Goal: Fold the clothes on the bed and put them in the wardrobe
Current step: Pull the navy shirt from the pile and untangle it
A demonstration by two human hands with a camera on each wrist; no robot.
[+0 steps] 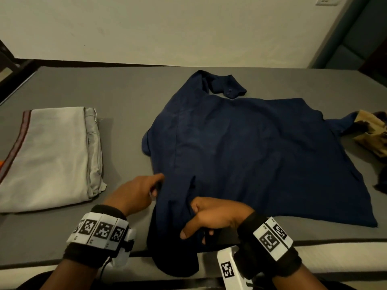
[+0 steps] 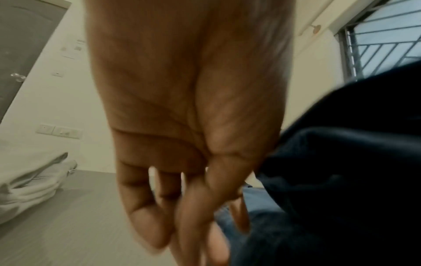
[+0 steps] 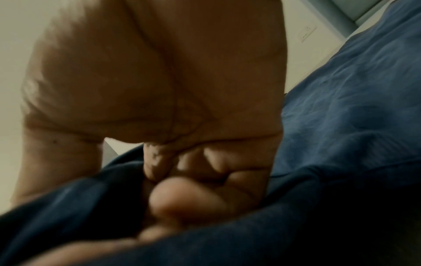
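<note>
Head view: a navy shirt (image 1: 240, 147) lies spread on the bed (image 1: 125, 97); folded grey trousers (image 1: 52, 155) sit at its 9 o'clock. The right hand (image 1: 211, 216) grips bunched hem; the left hand (image 1: 136, 191), fingers extended, touches the shirt's edge.

Left wrist: fingers (image 2: 145, 212) loosely straight beside the shirt.

Right wrist: fingers (image 3: 189, 198) curled into fabric.

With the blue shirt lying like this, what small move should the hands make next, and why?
Probably carry the gathered left side across the blue shirt. The right hand grips bunched cloth at the near hem, the left hand touches the left edge, and the shirt lies spread, not yet folded.
</note>
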